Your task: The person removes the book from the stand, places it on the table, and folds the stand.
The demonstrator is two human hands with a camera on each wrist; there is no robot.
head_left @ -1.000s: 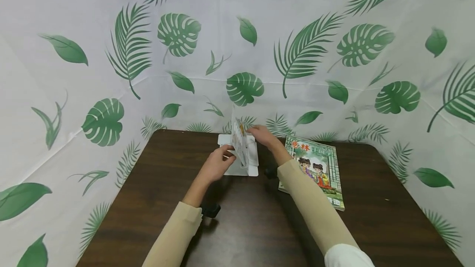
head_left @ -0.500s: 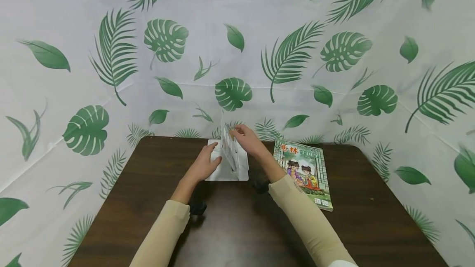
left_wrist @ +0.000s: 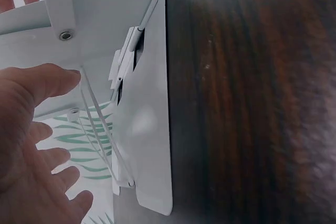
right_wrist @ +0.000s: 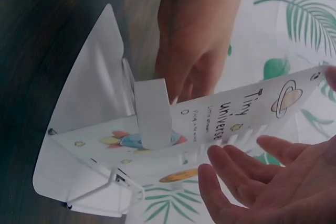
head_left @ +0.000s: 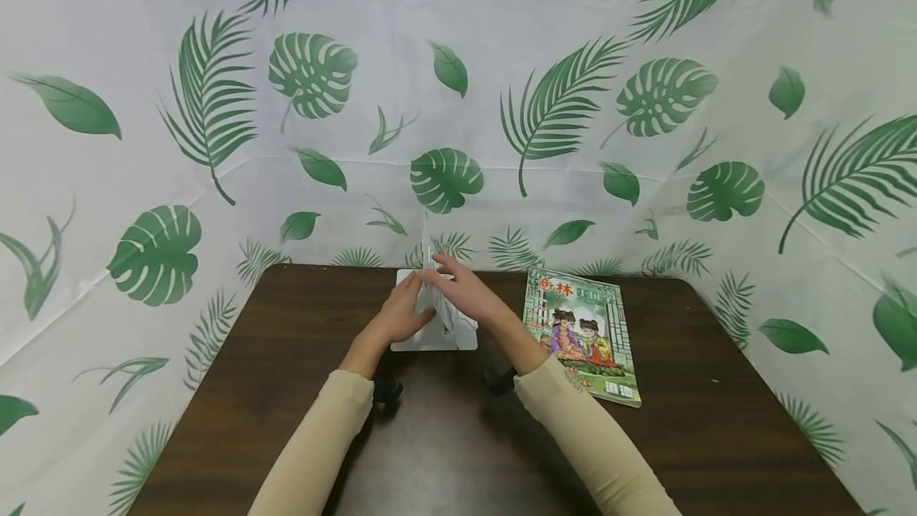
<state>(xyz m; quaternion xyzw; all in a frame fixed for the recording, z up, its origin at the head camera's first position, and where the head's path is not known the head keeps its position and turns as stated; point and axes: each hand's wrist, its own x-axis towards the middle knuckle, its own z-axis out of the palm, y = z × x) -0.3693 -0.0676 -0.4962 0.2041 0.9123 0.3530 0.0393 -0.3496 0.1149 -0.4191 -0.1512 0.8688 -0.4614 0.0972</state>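
Note:
A white folding book stand [head_left: 447, 329] stands on the brown table with its panel raised steeply from the base plate [left_wrist: 149, 129]. "Tiny universe" and a planet are printed on the panel [right_wrist: 210, 119], with a white clip [right_wrist: 152, 114] near its lower edge. My left hand [head_left: 403, 310] is on the panel's back side, its thumb [left_wrist: 52, 81] extended close to a thin wire support [left_wrist: 102, 124]. On the printed side, my right hand [head_left: 469, 293] has loosely spread fingers [right_wrist: 236, 171] at the panel; contact is hard to tell. The two hands overlap near the top in the head view.
To the right, a magazine [head_left: 583, 337] with two illustrated figures lies flat on the table [head_left: 444, 436], partly behind the right forearm. A white cloth [head_left: 358, 181] with green leaves hangs behind the table.
The head view has shifted, mostly in the first half second. My right hand has moved left across the panel's top toward my left hand. The panel now appears more edge-on.

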